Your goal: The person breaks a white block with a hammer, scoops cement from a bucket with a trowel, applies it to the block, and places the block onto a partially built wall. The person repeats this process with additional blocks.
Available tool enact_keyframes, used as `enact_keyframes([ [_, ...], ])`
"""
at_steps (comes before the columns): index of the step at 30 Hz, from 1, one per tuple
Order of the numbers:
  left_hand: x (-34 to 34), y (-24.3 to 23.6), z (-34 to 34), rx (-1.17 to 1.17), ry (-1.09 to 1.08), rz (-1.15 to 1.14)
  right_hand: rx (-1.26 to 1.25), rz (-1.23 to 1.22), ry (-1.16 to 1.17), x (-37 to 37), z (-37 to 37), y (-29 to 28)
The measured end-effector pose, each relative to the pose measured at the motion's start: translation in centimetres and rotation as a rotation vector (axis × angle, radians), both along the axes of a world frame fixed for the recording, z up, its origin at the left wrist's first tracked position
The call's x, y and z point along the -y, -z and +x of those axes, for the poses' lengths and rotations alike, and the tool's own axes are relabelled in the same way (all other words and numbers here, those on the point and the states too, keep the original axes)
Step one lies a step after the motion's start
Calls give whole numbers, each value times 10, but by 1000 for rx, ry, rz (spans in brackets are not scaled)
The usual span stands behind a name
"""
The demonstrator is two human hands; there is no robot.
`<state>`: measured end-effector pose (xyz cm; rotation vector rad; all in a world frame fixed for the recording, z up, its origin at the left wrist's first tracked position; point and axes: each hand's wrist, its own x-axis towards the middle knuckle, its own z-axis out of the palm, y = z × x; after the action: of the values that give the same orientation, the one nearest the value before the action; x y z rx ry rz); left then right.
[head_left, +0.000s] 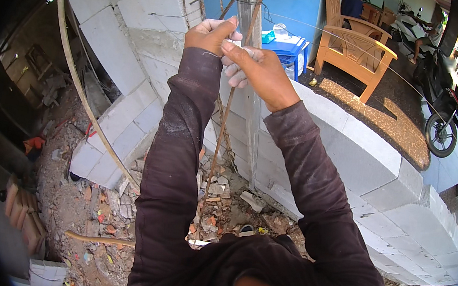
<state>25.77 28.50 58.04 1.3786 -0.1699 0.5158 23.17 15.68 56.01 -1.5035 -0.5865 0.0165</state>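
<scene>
Both hands are raised in front of a grey post (pixel 251 140) at the corner of a light block wall, fingertips almost touching. My left hand (pixel 209 35) is closed, thumb bent against the fingers. My right hand (pixel 261 74) pinches close beside it, thumb on the forefinger. Whatever lies between the fingertips is too small to make out. A thin brown rod (pixel 217 158) slants down past the hands to the rubble. Dark thin wire (pixel 249 2) wraps the post above them. White dust coats the fingers.
White block walls (pixel 346 138) stand right and left (pixel 133 49). Broken brick rubble (pixel 105 208) covers the ground. A long curved strip (pixel 74 76) arcs down at left. Beyond the right wall are a wooden chair (pixel 355 53), blue plastic table (pixel 289 48) and motorbikes (pixel 446 118). A thin line (pixel 356 43) stretches rightward.
</scene>
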Motion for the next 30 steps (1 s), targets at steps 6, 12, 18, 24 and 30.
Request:
enact_keyframes([
  [6, 13, 4, -1, -10, 80, -161, -102, 281, 21, -1, -2, 10],
  [12, 25, 5, -9, -47, 89, -195, -24, 447, 88, 4, -3, 15],
  [18, 22, 6, -6, -29, -150, 96, 38, 422, 196, 12, 3, 17],
  [24, 13, 10, 7, 44, -124, 243, -13, 339, 255, 16, 9, 30],
  [30, 11, 2, 9, 29, -31, 377, 106, 381, 306, 10, 15, 42],
])
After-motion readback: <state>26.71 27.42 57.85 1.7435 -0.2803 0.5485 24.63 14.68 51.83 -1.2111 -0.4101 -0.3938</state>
